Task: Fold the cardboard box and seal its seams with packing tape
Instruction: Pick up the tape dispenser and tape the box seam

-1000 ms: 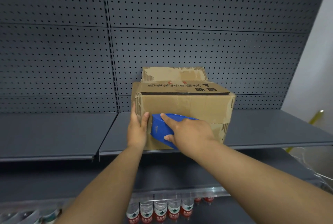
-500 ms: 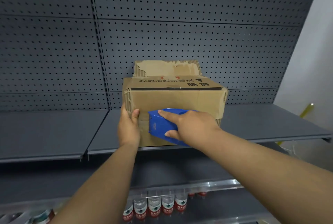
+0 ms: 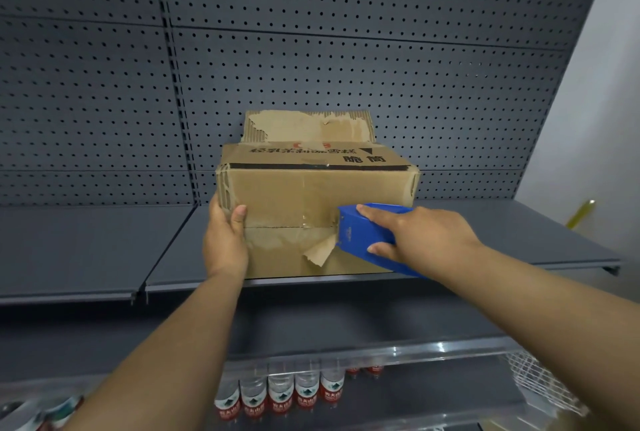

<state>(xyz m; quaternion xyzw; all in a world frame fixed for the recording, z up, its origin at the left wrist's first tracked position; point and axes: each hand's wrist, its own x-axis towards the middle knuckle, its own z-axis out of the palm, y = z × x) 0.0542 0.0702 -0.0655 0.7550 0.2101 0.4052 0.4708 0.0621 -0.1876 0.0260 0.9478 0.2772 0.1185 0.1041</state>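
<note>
The box [image 3: 311, 209] stands on the shelf [image 3: 502, 233], near its front edge, with its facing side turned toward the person. It is already folded into shape. The seam [image 3: 287, 227] between the two flaps on the facing side runs level across the middle, and a glossy strip of tape [image 3: 298, 222] covers it from the left part to the dispenser [image 3: 367, 240], which sits on the seam right of centre. So the run along this seam looks more than half laid; the stretch to the right edge is left, and then the cut. A torn scrap of paper facing [image 3: 320, 252] curls off the lower flap just beside the dispenser's nose and may lift under the tape. At the top back one ragged flap [image 3: 308, 127] stands upright, so that end looks unsealed. Whether the other seams are taped cannot be told from here.

The left hand [image 3: 225, 240] grips the box's left front corner: the thumb lies flat on the facing side just above the seam, and the fingers [image 3: 216, 209] wrap round the edge out of sight, steadying the box. The right hand [image 3: 419, 236] grasps the blue dispenser, its forefinger stretched along the top toward the nose and the remaining fingers curled round the underside, pressing the nose against the cardboard.

Below, bottles [image 3: 280, 396] stand in a row on a lower shelf.
</note>
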